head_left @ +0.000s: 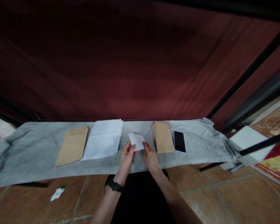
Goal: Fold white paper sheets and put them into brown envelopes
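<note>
A small folded sheet of white paper point(137, 140) is held between my two hands, over the middle of the grey cloth. My left hand point(127, 155) pinches its left edge, thumb on top. At the right edge, my right hand point(150, 155) grips it between thumb and fingers. Left of my hands lies a stack of white sheets point(103, 138) with a crease across the top one. To the right is a pile of brown envelopes point(164, 137), slightly fanned. A small reddish bit shows under the paper, too small to name.
The grey cloth point(196, 137) covers a narrow table. Another brown envelope pile point(72, 145) lies at the left, and a phone point(179, 142) at the right. Behind stands a dark red panel point(130, 77). A paper scrap point(57, 194) is on the tiled floor.
</note>
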### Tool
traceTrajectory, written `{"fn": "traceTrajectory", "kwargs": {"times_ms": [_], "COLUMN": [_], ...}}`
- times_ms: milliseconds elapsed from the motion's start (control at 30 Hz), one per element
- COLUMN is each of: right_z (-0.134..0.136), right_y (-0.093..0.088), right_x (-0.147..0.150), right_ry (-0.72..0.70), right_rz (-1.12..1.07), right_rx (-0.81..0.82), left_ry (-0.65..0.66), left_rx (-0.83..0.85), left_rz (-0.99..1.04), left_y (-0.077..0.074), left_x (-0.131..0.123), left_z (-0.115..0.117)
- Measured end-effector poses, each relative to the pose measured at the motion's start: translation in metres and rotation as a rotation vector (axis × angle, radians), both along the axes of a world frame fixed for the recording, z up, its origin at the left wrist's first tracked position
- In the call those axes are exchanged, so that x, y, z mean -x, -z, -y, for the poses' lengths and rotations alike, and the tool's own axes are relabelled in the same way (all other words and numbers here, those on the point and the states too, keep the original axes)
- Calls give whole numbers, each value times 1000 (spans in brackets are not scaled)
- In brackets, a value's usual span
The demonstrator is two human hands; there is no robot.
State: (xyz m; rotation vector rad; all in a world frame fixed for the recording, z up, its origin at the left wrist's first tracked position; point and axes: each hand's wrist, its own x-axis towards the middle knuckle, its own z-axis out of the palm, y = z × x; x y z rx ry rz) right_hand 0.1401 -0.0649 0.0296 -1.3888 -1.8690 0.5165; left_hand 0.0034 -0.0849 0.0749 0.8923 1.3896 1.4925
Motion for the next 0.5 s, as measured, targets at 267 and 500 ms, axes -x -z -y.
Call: {"fn": "traceTrajectory", "kwargs": {"times_ms": [267, 500], "right_z": [12, 13], "right_y": [-13, -12], "right_x": [20, -3], "right_ry": [3, -18], "right_rz": [-1153, -1184], "right_rx": [542, 531], "left_ry": [-2, -101], "left_rx": [198, 170], "left_rz": [217, 270], "left_y": [36, 40], "left_x": [-9, 3], "left_z": [19, 19]}}
